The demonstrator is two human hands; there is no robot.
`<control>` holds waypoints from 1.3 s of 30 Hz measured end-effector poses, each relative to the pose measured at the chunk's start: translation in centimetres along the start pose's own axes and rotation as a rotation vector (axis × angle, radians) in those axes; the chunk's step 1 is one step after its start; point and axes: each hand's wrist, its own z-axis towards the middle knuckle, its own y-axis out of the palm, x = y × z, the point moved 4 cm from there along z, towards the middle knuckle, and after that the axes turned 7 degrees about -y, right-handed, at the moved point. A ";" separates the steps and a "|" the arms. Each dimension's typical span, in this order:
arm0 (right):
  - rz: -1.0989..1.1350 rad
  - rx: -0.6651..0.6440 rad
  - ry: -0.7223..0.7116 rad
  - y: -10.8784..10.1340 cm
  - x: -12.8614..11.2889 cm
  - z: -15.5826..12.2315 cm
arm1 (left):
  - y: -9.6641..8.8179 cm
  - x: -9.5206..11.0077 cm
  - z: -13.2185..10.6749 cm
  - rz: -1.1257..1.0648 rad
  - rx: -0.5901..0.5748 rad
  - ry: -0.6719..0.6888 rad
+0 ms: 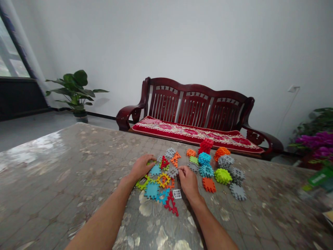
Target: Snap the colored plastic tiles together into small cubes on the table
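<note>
Several flat plastic interlocking tiles in blue, red, yellow, green, orange and grey lie scattered on a marble-patterned table (78,173). My left hand (142,166) rests palm down on the tiles, fingers curled over a green piece (151,162) beside a blue tile (155,170). My right hand (187,180) lies just right of the pile, its fingertips pinching the edge of a grey tile (172,172). A yellow square frame (163,179) and a red triangle (171,203) lie between my hands. Assembled balls, green (222,175), orange (221,152) and blue (204,158), sit to the right.
A dark red wooden bench (192,111) with a red floral cushion stands behind the table's far edge. A potted plant (76,89) is on the floor at the back left. Purple flowers (316,142) and a green box (320,176) are at the right.
</note>
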 end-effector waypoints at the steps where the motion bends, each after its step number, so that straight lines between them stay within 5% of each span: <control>1: 0.004 -0.001 -0.004 0.0 0.0 -0.1 | 0.0 0.0 0.0 0.000 0.000 -0.001; 11: -0.094 -0.038 -0.083 -1.0 -0.3 -0.5 | -0.1 0.2 0.0 -0.022 -0.002 -0.017; 15: -0.067 -0.176 -0.276 -0.2 -1.0 -0.7 | -0.1 0.2 0.0 -0.018 -0.011 -0.016; 20: -0.159 -0.315 -0.337 0.3 -1.7 -0.9 | -0.1 0.2 0.0 -0.006 0.001 -0.015; 31: -0.274 -0.036 -0.154 -1.0 -1.2 -1.3 | -0.2 0.1 0.0 -0.032 0.010 -0.013; 39: -0.311 -0.084 -0.127 -1.2 -1.1 -1.5 | -0.2 0.1 0.0 -0.008 -0.003 -0.026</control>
